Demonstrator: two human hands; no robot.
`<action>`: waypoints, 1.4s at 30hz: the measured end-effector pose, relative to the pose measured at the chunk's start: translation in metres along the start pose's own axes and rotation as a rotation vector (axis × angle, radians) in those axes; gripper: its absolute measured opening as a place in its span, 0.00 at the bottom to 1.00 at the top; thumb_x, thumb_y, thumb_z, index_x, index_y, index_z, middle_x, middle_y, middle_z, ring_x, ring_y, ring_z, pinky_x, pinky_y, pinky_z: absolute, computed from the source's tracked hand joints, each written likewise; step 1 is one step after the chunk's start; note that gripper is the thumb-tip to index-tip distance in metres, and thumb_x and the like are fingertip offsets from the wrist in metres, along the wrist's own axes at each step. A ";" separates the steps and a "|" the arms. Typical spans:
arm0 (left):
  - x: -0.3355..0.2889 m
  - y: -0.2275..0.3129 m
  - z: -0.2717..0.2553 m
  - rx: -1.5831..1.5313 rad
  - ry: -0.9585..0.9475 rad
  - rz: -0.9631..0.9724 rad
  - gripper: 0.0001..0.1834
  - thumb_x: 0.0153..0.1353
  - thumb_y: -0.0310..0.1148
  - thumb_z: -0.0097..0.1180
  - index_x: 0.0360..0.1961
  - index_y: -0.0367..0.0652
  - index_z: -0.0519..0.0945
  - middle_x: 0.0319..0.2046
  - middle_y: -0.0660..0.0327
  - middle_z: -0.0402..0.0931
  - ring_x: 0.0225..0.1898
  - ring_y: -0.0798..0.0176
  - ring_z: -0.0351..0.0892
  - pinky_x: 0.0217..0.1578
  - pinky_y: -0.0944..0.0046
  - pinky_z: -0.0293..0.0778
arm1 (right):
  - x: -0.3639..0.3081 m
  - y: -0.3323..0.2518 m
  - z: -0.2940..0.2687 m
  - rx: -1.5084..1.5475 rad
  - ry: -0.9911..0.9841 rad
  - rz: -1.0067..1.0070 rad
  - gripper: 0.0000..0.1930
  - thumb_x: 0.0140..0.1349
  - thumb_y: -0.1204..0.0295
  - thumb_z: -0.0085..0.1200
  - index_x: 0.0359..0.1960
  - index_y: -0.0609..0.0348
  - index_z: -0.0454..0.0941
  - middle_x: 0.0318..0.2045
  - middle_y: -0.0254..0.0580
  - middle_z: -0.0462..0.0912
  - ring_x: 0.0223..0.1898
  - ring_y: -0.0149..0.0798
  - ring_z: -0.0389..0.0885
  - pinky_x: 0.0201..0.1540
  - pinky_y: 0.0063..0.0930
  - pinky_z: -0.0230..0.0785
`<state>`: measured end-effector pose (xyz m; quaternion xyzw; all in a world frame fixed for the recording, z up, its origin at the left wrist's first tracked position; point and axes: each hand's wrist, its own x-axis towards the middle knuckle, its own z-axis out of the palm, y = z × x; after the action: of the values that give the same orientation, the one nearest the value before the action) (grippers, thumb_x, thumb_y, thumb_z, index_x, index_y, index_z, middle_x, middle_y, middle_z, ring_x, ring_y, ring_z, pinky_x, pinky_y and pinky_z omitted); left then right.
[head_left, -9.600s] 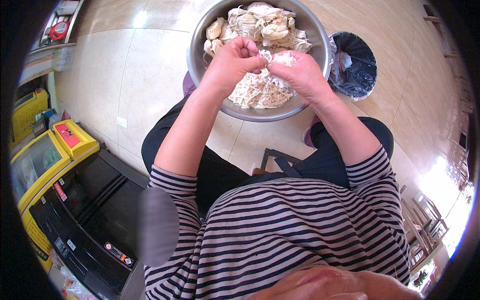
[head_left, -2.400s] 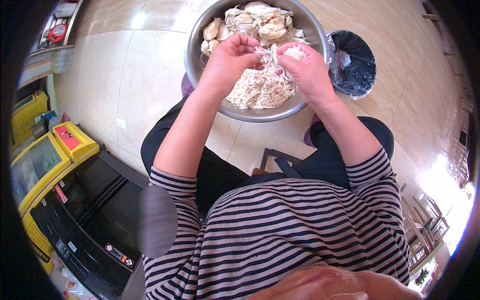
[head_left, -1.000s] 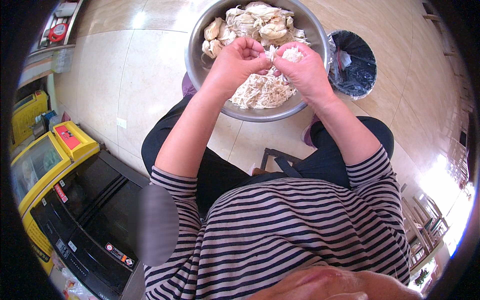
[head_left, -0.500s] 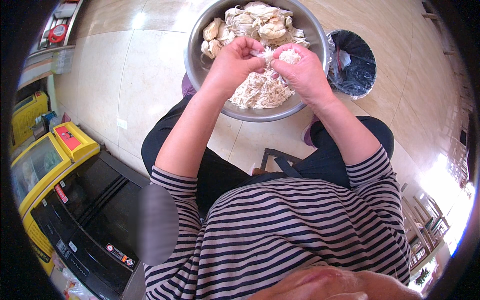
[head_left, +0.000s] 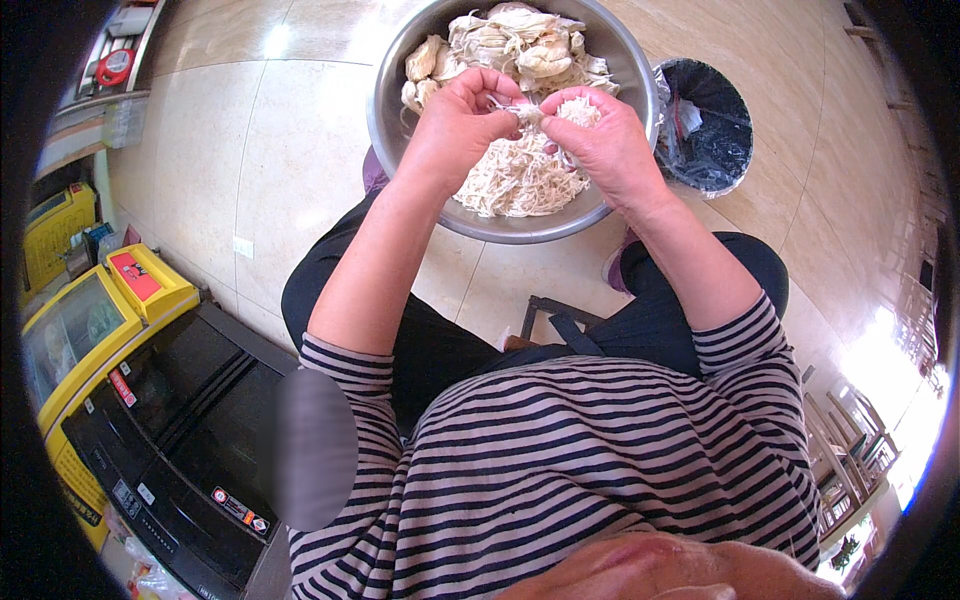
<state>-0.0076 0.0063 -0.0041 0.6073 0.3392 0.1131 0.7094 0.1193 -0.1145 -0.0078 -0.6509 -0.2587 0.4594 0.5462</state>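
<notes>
Both my hands are over a wide steel bowl (head_left: pixel 388 150) that holds pale cooked meat, apparently chicken. Larger unshredded chunks (head_left: pixel 520 48) are heaped at its far side, and a pile of thin shreds (head_left: pixel 525 180) lies at the near side. My left hand (head_left: pixel 468 118) pinches shreds of the meat between thumb and fingers. In my right hand (head_left: pixel 598 130) a small wad of shredded meat (head_left: pixel 578 112) sits in the palm, while thumb and forefinger grip a piece (head_left: pixel 530 115) that spans to the left fingertips.
Just right of the bowl stands a bin with a black liner (head_left: pixel 705 130). A black-topped appliance (head_left: pixel 190 430) and a yellow glass-lidded freezer (head_left: pixel 85 325) are at the lower left. Wooden chairs (head_left: pixel 850 450) stand at the right edge. Pale tiles (head_left: pixel 310 130) cover the floor.
My left hand has shifted slightly left, away from the right, drawing shreds of meat out between the fingertips. The right hand has stayed almost in place.
</notes>
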 end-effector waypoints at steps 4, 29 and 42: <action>-0.001 -0.001 0.001 -0.050 -0.036 -0.012 0.11 0.52 0.19 0.57 0.37 0.39 0.73 0.31 0.63 0.76 0.31 0.71 0.76 0.36 0.72 0.74 | 0.000 0.001 0.000 -0.011 -0.018 0.036 0.09 0.52 0.73 0.57 0.36 0.60 0.77 0.25 0.35 0.79 0.25 0.24 0.77 0.25 0.16 0.68; 0.001 -0.002 0.000 0.204 -0.099 -0.004 0.12 0.50 0.20 0.56 0.36 0.40 0.71 0.30 0.68 0.72 0.32 0.74 0.72 0.35 0.74 0.71 | 0.001 0.005 0.002 -0.223 -0.047 0.032 0.09 0.55 0.68 0.55 0.34 0.60 0.77 0.24 0.33 0.79 0.23 0.23 0.76 0.23 0.17 0.68; 0.002 -0.008 -0.009 0.270 -0.147 -0.075 0.13 0.50 0.19 0.56 0.37 0.39 0.71 0.31 0.66 0.71 0.28 0.73 0.70 0.34 0.74 0.71 | -0.001 0.001 0.001 -0.141 -0.065 0.040 0.08 0.54 0.69 0.56 0.32 0.59 0.78 0.23 0.36 0.79 0.21 0.25 0.76 0.26 0.20 0.70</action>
<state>-0.0139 0.0122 -0.0127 0.6906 0.3209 -0.0049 0.6481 0.1179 -0.1149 -0.0088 -0.6776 -0.2952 0.4716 0.4810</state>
